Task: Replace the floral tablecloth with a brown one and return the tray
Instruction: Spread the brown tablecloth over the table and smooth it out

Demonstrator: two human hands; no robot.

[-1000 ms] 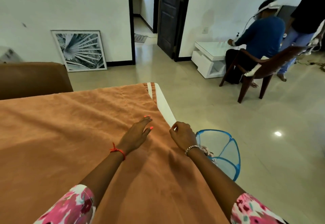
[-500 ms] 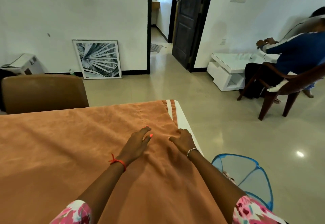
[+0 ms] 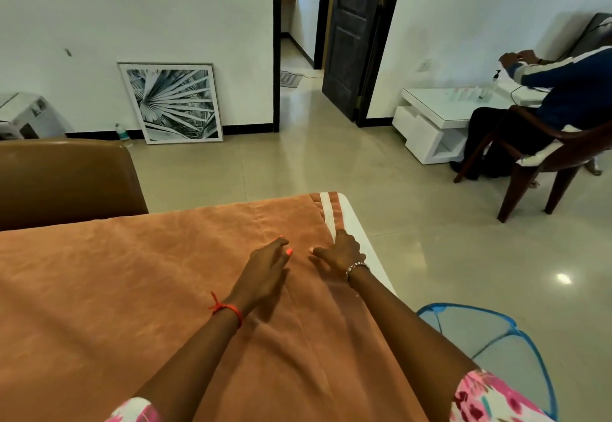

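Tablecloth, brown, spread over table top, covering nearly all of it; white stripe near rt edge, bare white strip of table showing beyond it. Left hand flat on cloth, palm down, fingers together & extended, not gripping anything. Right hand just beside it, near stripe, fingers bent over cloth at rt edge; pinching or only pressing — can't tell from this angle. Soft folds in cloth under both forearms. Red thread on left wrist, beaded bracelet on rt wrist. Blue-rimmed mesh hamper on floor just beside table, lower rt. Brown chair back at far left side of table. Framed leaf print leaning on wall. Seated person at white low table, far rt. Tray not in view.
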